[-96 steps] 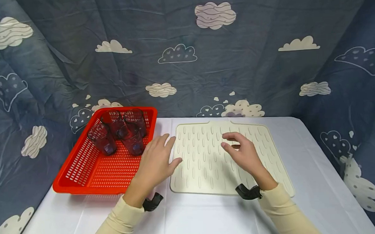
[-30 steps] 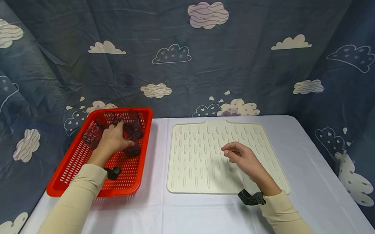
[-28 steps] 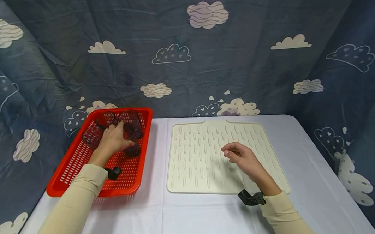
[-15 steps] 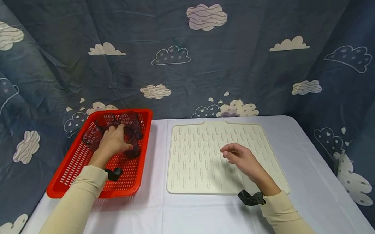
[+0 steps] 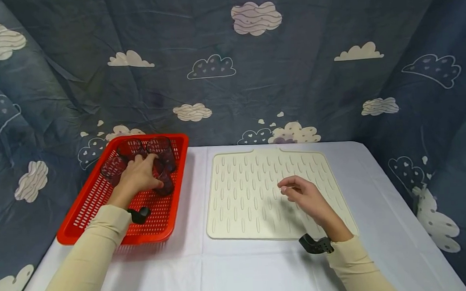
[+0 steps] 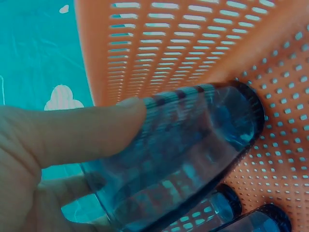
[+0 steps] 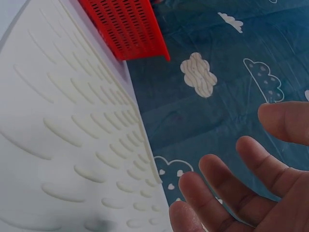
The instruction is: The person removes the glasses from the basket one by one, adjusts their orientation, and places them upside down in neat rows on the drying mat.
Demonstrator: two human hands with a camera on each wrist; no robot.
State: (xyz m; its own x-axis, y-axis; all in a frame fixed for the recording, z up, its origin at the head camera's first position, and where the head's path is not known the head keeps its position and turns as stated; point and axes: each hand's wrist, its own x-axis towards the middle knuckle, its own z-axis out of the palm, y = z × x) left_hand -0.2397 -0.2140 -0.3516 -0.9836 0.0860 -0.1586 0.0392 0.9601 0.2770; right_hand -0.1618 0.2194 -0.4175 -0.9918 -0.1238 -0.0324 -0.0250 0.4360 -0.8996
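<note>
Inside the red plastic basket (image 5: 168, 230) my left hand (image 5: 138, 176) grips a dark, see-through drinking glass (image 5: 165, 184) near its rim. In the left wrist view the thumb lies along the near side of that glass (image 6: 188, 145), with the other fingers round the far side. The glass stands among other dark glasses: one at the left (image 5: 113, 168), one at the back left (image 5: 129, 147) and one at the back right (image 5: 163, 149). My right hand (image 5: 304, 196) hovers over the cream ridged mat (image 5: 239, 198), its fingers loosely bent and holding nothing.
A white cloth (image 5: 232, 273) covers the table under the basket and mat. Behind and at both sides hangs a dark blue curtain (image 5: 195, 29) with cloud prints. A black wrist camera (image 5: 316, 245) sits on the right wrist.
From hovering between basket and mat, my left hand has moved left into the basket and taken hold of a glass. The right hand has lowered slightly over the mat.
</note>
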